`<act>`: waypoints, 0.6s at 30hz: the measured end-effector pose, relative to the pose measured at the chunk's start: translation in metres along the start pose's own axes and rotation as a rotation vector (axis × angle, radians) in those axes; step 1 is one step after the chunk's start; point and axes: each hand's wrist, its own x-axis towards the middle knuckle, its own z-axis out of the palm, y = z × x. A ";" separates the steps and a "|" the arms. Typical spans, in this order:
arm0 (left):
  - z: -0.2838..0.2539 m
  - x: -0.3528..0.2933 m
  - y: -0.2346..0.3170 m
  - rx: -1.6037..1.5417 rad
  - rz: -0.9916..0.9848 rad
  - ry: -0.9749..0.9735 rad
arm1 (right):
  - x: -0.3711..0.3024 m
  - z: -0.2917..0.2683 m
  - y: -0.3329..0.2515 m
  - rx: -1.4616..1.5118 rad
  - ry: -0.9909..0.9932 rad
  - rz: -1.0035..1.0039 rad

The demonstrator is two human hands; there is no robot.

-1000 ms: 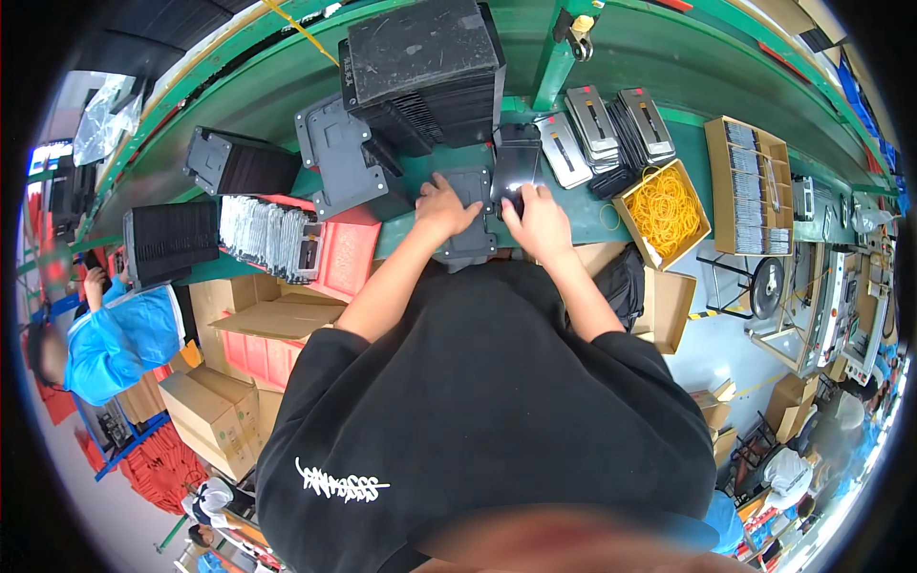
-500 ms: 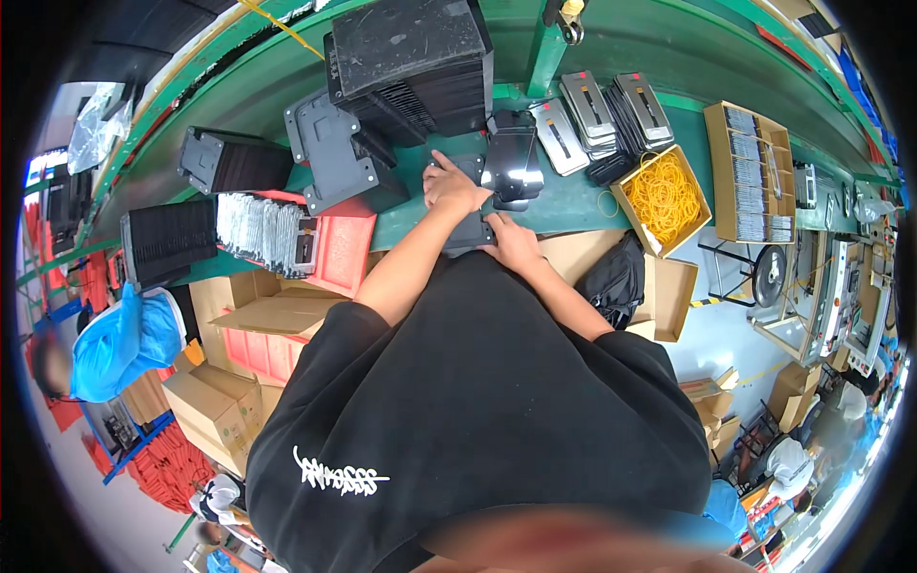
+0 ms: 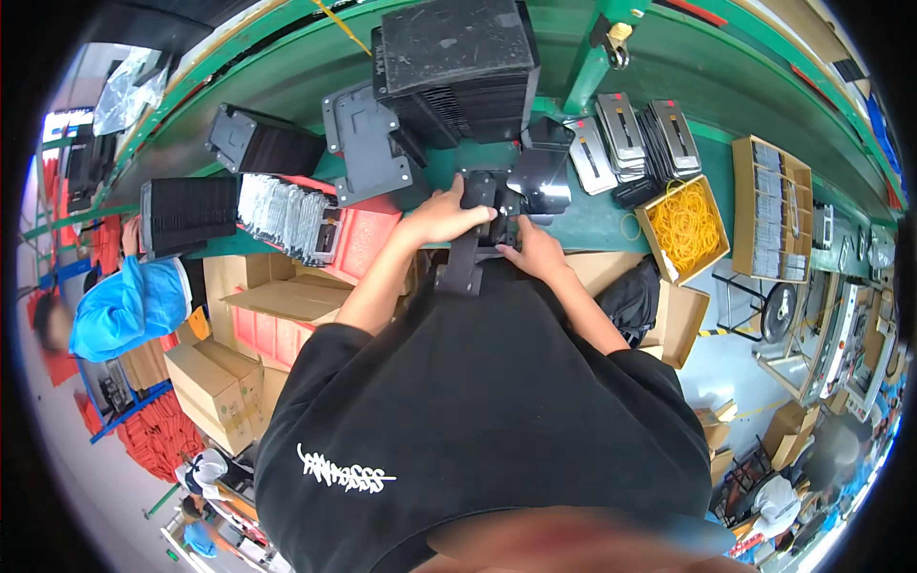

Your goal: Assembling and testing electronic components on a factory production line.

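Note:
Near the bench's front edge, both hands grip a dark flat plate (image 3: 462, 260) with small round corner fittings. One arm of the plate reaches down over the bench edge against my shirt. My left hand (image 3: 441, 220) is closed on its left side, thumb stretched across toward the middle. On the right side, my right hand (image 3: 537, 250) pinches the plate with thumb and fingers. Dark parts (image 3: 485, 191) between my hands are partly covered, and I cannot tell whether they belong to the same plate. Just right of them sits a glossy black piece (image 3: 544, 183).
A tall stack of black plates (image 3: 457, 48) stands behind, with a leaning cut-out plate (image 3: 371, 143) beside it. To the left is a red crate (image 3: 368, 244) by silvery pieces (image 3: 287, 220). Rightward are slim metal cases (image 3: 621, 129), a box of yellow rubber bands (image 3: 718, 256) and a divided carton (image 3: 807, 205).
The plate, lying flat on the bench before, now extends over the front edge toward my shirt. My left hand has moved from atop it to its left side. The view has shifted slightly.

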 end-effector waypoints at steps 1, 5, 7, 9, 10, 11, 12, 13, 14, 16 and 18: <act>-0.012 -0.023 0.012 -0.023 0.051 0.021 | 0.002 -0.001 -0.003 -0.010 0.004 0.052; -0.089 -0.112 0.065 0.176 0.186 0.237 | 0.017 0.008 -0.042 -0.268 0.024 0.189; -0.112 -0.119 0.077 0.291 -0.011 0.375 | 0.028 0.018 -0.055 -0.332 0.016 0.188; -0.137 -0.109 0.062 0.384 -0.237 0.522 | 0.046 0.025 -0.070 -0.472 -0.015 0.166; -0.149 -0.087 0.045 0.416 -0.328 0.595 | 0.053 0.026 -0.072 -0.475 -0.012 0.161; -0.159 -0.071 0.035 0.453 -0.420 0.667 | 0.059 0.027 -0.075 -0.484 -0.046 0.198; -0.165 -0.058 0.028 0.455 -0.419 0.672 | 0.064 0.027 -0.077 -0.494 -0.080 0.237; -0.171 -0.045 0.023 0.490 -0.441 0.677 | 0.070 0.027 -0.078 -0.504 -0.114 0.278; -0.175 -0.034 0.019 0.526 -0.464 0.680 | 0.073 0.026 -0.080 -0.503 -0.109 0.279; -0.183 -0.009 0.008 0.521 -0.429 0.689 | 0.078 0.027 -0.083 -0.531 -0.166 0.268; -0.187 0.005 -0.004 0.507 -0.370 0.702 | 0.080 0.028 -0.082 -0.544 -0.196 0.263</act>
